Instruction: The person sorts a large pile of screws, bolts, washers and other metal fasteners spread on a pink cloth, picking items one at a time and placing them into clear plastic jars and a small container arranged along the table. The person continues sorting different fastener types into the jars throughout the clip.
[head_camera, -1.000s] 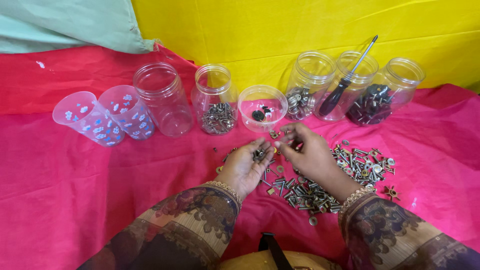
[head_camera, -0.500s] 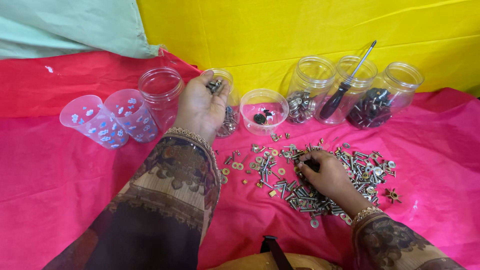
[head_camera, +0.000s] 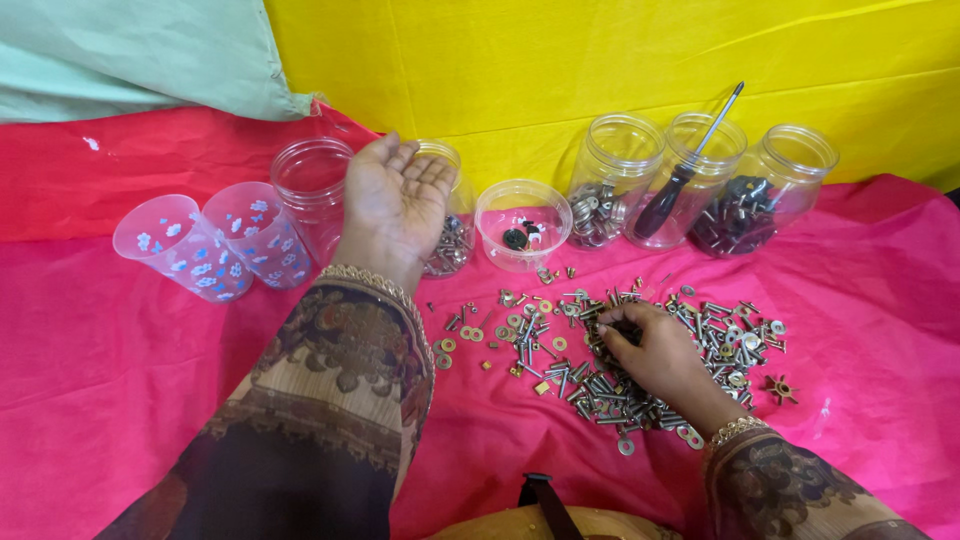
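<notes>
My left hand (head_camera: 395, 200) is raised palm up with its fingers apart and nothing visible in it. It hovers at the mouth of a clear jar (head_camera: 452, 245) holding screws. My right hand (head_camera: 655, 360) rests on a scattered pile of screws, bolts and washers (head_camera: 735, 335) on the pink cloth (head_camera: 120, 380). Its fingers curl down into the pile, and its fingertips are hidden among the metal parts. A few brass washers (head_camera: 470, 335) lie to the left of the pile.
Behind the pile stand a small clear bowl (head_camera: 523, 200) with dark parts, a jar of nuts (head_camera: 610, 180), a jar with a screwdriver (head_camera: 680, 185) and a jar of dark screws (head_camera: 770, 190). An empty jar (head_camera: 305, 185) and two flowered cups (head_camera: 175, 245) are at the left.
My left hand went from the pile up to the screw jar, then turned palm up and opened. My right hand moved down onto the pile and stays there.
</notes>
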